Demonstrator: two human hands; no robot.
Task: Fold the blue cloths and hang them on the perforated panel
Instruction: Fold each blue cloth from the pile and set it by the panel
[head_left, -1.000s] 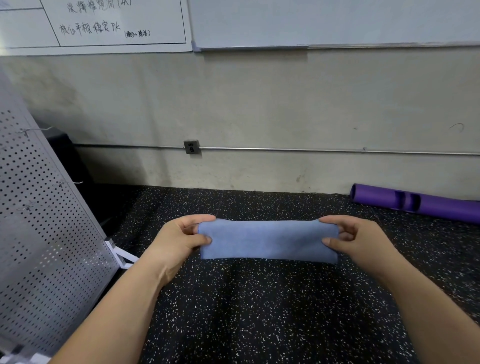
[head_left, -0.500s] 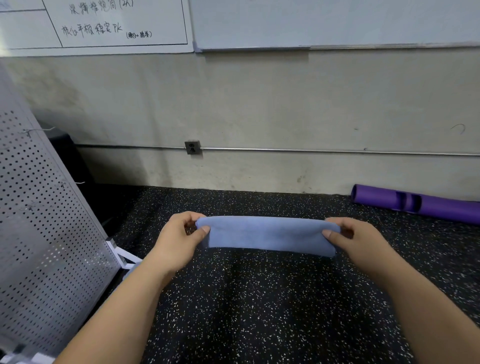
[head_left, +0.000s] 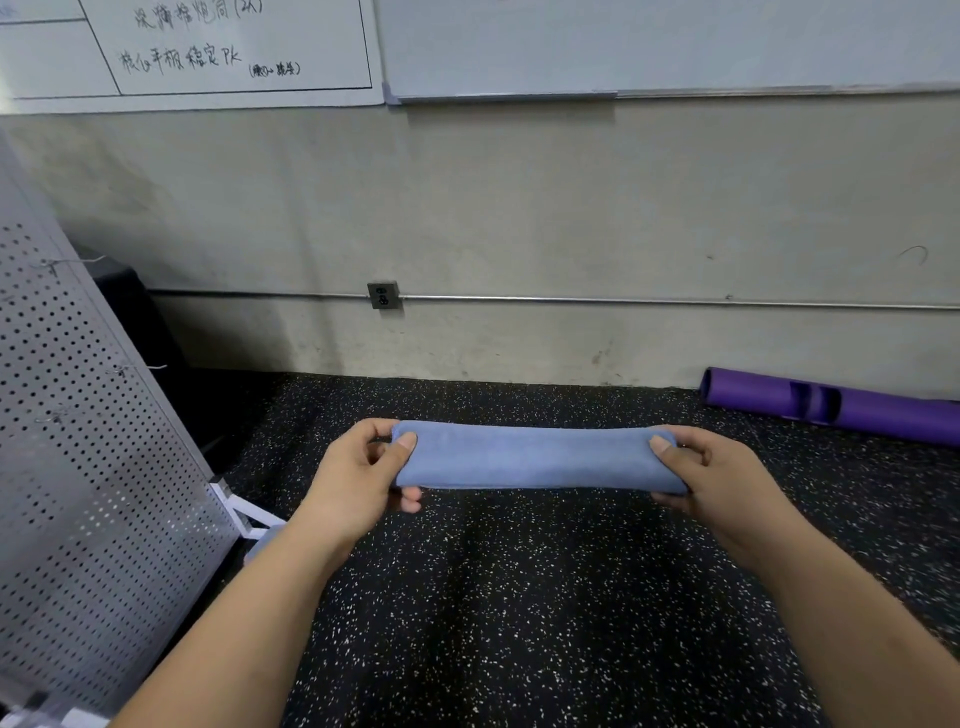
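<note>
A blue cloth (head_left: 535, 457), folded into a long narrow band, is stretched level in the air above the dark speckled floor. My left hand (head_left: 358, 483) pinches its left end with the thumb on top. My right hand (head_left: 722, 478) pinches its right end the same way. The grey perforated panel (head_left: 88, 478) leans at the left, with a few wire hooks (head_left: 135, 370) sticking out of it. A bit of another blue cloth (head_left: 258, 543) shows on the floor by the panel's white foot, mostly hidden behind my left forearm.
A purple rolled mat (head_left: 831, 405) lies against the wall at the right. The concrete wall carries a conduit pipe with a socket box (head_left: 383, 295). Whiteboards (head_left: 623, 47) hang above. A dark box (head_left: 130, 312) stands behind the panel.
The cloth's visible face has become narrower as both hands turned it over toward me. The hands have stayed at about the same height and spacing.
</note>
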